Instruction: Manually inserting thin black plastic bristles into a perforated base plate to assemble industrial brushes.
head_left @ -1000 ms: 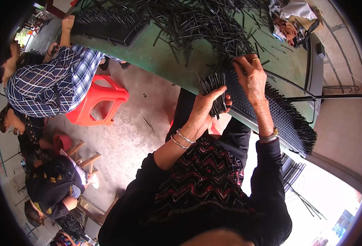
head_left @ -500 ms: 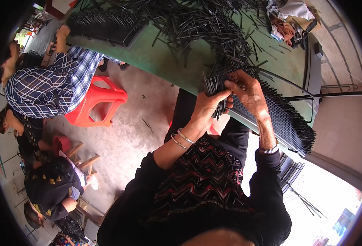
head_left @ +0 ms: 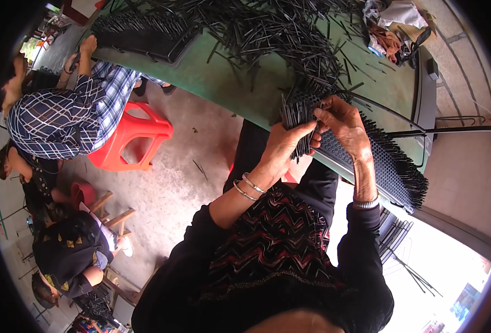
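Table (head_left: pixel 209 83), green. Pile of loose black strips (head_left: pixel 281 41), heaped on it. Perforated black panel (head_left: pixel 387 161), bristle-edged, at the table's near edge; a nudge could shift it. Right hand (head_left: pixel 345 125), fingertips pinched together; any strip held, cannot tell. Left hand (head_left: pixel 281 143), curled around bundle of strips (head_left: pixel 295 117), beside those fingertips; slackened grip could spill it.

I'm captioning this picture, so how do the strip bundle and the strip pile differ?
The strip bundle is small; the strip pile is far larger. The bundle's strips run roughly parallel; the pile's cross at many angles. The left hand grips the bundle, while the pile lies on the green table. Both are thin black strips.
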Demonstrator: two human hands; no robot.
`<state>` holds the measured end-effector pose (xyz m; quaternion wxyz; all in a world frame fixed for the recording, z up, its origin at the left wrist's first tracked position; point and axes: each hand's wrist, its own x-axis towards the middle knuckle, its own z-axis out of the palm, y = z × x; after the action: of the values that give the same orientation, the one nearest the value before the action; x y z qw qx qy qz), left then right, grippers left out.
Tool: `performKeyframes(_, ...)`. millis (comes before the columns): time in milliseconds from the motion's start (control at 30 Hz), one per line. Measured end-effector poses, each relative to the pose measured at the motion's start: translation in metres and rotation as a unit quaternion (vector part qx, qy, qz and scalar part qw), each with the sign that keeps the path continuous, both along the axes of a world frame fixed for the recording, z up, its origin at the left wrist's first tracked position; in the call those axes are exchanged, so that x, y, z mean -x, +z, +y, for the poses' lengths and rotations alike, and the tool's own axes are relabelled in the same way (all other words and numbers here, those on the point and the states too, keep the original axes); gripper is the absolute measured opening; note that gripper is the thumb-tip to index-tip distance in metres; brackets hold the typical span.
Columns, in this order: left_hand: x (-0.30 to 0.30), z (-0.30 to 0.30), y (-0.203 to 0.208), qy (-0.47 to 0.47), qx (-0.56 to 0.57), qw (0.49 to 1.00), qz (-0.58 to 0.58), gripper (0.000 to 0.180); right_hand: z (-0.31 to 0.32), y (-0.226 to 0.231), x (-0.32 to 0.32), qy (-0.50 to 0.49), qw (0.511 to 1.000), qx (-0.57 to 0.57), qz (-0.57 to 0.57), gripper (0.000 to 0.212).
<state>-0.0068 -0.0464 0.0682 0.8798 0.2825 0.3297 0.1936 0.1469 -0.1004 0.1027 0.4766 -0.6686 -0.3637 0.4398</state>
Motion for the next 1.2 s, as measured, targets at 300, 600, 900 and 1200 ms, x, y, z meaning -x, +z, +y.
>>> performKeyframes(300, -0.003, 0.001, -0.003, 0.015, 0.007, 1.000, -0.011, 0.019, -0.002, 0.002, 0.001, -0.006, 1.000, -0.013, -0.009, 0.020)
performKeyframes(600, -0.005, -0.002, 0.003, 0.008, 0.007, 1.000, 0.003, 0.021, -0.005, -0.002, -0.001, -0.028, 1.000, -0.001, -0.011, 0.022)
performKeyframes(900, -0.005, -0.001, -0.004, 0.005, -0.011, 0.999, -0.031, 0.025, -0.007, 0.002, -0.005, -0.024, 1.000, 0.001, -0.001, 0.020)
performKeyframes(1200, 0.001, 0.005, -0.001, -0.073, 0.001, 0.997, 0.011, 0.028, -0.011, 0.001, -0.012, 0.020, 1.000, 0.001, -0.008, 0.016)
